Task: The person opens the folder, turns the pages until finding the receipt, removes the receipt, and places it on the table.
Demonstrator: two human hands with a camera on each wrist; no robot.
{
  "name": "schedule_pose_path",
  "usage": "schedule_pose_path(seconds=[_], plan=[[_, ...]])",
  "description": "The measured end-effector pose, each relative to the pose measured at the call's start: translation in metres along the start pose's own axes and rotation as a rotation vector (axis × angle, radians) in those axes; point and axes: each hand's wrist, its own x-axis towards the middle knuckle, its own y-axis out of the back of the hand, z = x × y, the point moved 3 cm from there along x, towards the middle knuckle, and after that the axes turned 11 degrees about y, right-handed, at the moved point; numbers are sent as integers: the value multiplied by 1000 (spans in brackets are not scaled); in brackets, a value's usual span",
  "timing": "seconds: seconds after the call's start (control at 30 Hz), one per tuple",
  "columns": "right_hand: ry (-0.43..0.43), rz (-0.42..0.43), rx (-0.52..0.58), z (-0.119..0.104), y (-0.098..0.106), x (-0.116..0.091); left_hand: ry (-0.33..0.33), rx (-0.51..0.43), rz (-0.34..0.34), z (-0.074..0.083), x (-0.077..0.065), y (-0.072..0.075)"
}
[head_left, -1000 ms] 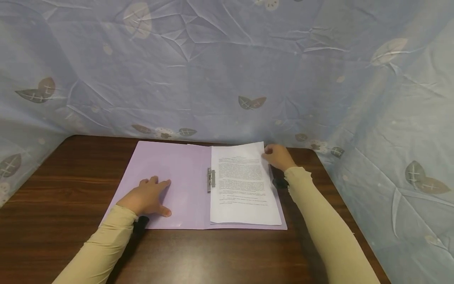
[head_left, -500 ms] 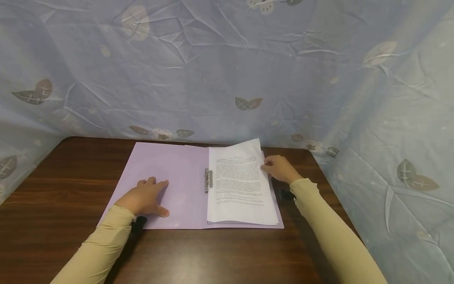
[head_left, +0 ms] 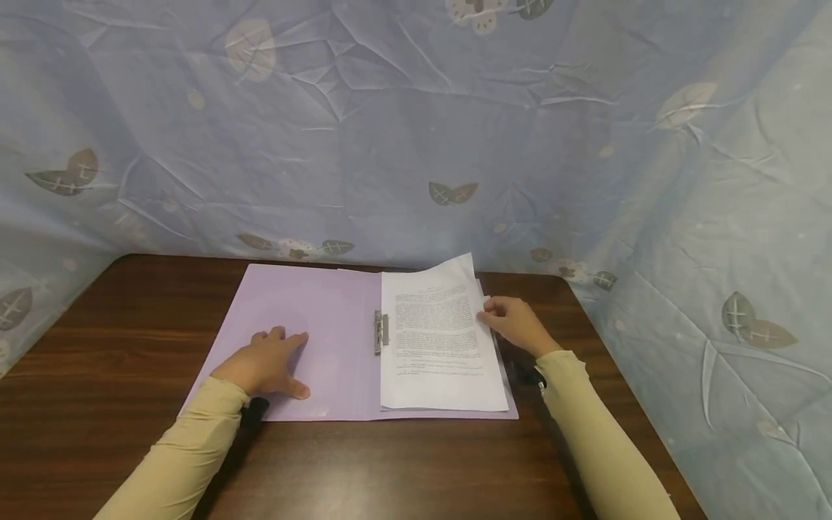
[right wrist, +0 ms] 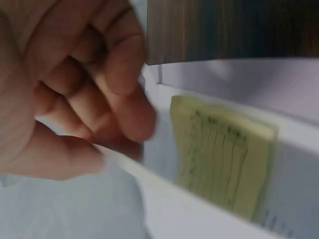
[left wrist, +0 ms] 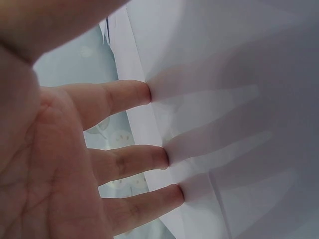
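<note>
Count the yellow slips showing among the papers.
1: the yellow slip, visible in the right wrist view, on a page beneath the top sheet, whose edge the right hand pinches. Others may be hidden between the pages.

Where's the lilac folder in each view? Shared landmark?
Head: folder, lower middle, open on the table.
Left wrist: right side, touched by the left hand.
Right wrist: upper-right strip between table and papers.
Landmark: curtain; behind table in head, left of centre in left wrist, apparently lower left in right wrist.
</note>
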Motion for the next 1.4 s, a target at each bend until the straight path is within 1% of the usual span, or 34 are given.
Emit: schedule_pose_path(seconds=[0.1, 0.2, 0.27, 0.47, 0.57, 0.67, 0.8, 0.93, 1.1, 1.23, 1.4], plan=[[-50, -40, 32, -1, -2, -9, -1, -1, 2, 0, -1, 0], [-78, -36, 54, -4, -3, -16, -1, 3, 9, -1, -2, 0], [-83, -16, 57, -5, -3, -19, -5, 4, 13, -1, -2, 0], [-63, 86, 38, -8, 2, -21, -7, -2, 12, -2, -2, 0], [-64, 100, 43, -11, 5, -22, -5, -1, 14, -2, -2, 0], [-90, 70, 57, -13, 5, -23, -8, 1, 18, -2, -1, 0], [-134, -21, 77, -15, 5, -27, -9, -2, 19, -2, 0, -1], [-134, -75, 100, -18, 5, -29, -5, -12, 18, -4, 1, -2], [-128, -55, 82, -17, 5, -29, -2, -20, 11, -6, 2, -3], [-143, -35, 82, -15, 6, -29, 2, -25, 4, -5, 1, -3], [-170, -7, 112, -11, 7, -28, -7, -24, 7, -4, -2, -1]])
